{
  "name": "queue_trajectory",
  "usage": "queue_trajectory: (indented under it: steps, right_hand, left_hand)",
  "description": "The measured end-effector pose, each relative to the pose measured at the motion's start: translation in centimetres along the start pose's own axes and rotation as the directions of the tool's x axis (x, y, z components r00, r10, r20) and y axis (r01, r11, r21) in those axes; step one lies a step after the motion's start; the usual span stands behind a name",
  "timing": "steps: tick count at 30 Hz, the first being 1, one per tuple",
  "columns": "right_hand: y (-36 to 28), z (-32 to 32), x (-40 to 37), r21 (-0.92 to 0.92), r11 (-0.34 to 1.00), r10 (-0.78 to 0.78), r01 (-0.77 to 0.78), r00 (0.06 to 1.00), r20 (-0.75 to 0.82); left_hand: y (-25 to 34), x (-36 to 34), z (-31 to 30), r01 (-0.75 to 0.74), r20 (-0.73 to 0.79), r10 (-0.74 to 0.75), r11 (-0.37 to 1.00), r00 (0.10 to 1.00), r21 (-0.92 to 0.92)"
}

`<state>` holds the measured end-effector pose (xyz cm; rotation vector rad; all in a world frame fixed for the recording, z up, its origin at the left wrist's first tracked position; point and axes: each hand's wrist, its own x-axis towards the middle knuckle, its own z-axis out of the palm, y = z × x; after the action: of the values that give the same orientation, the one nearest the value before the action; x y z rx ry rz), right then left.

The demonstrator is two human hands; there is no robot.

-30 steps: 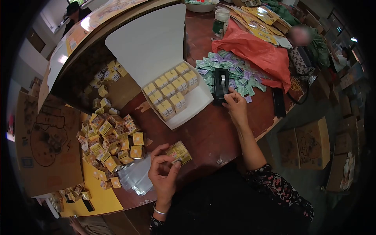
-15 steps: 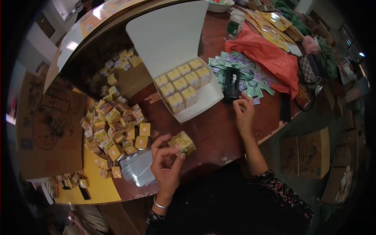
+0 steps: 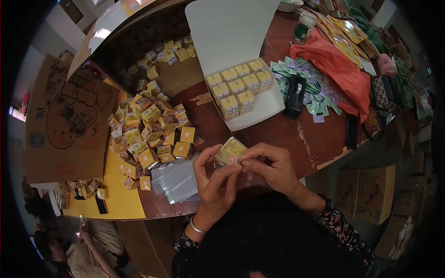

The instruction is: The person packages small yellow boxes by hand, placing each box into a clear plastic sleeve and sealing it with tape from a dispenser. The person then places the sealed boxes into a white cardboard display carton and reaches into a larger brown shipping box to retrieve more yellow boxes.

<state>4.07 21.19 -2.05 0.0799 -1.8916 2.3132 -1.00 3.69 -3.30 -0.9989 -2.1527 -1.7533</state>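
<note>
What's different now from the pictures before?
The right hand left the black tape dispenser and moved left and closer, to the little yellow box. The left hand still holds that box. The dispenser and the open white box stayed put.

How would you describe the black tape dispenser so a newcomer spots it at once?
On the dark red tabletop, find the open white cardboard box. Right of it spreads a heap of flat green and purple sachets. The long black tape dispenser lies on the heap's box side, set apart by its bulk and the small pale part near its far end.
</note>
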Motion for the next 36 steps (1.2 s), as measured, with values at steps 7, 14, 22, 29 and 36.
queue_trajectory:
  steps: [7, 14, 22, 29, 36]
  right_hand:
    - [-1.4, 0.6, 0.2, -0.405, 0.912, -0.134, 0.061, 0.979, -0.153]
    - [0.8, -2.0, 2.2, -0.701, 0.324, -0.648, 0.635, 0.689, 0.325]
    - [-2.6, -2.8, 3.8, -0.787, 0.35, -0.209, 0.508, 0.862, 0.463]
    - [0.1, -3.3, 5.3, -0.78, 0.317, -0.501, 0.54, 0.793, 0.346]
    - [2.9, 1.0, 6.6, -0.584, 0.649, -0.489, 0.488, 0.855, 0.171]
  left_hand:
    - [-0.3, -0.3, -0.1, 0.04, -0.009, -0.041, 0.994, 0.999, -0.097]
    - [-0.1, 0.1, -0.2, 0.159, 0.01, -0.161, 0.962, 0.987, -0.223]
    - [-0.3, 0.4, -0.4, -0.052, 0.161, 0.042, 0.997, 0.986, 0.061]
    - [-0.7, -0.2, -4.5, -0.102, -0.345, 0.118, 0.993, 0.931, 0.064]
    - [-2.7, -0.2, -3.2, 0.362, 0.119, -0.428, 0.548, 0.896, -0.754]
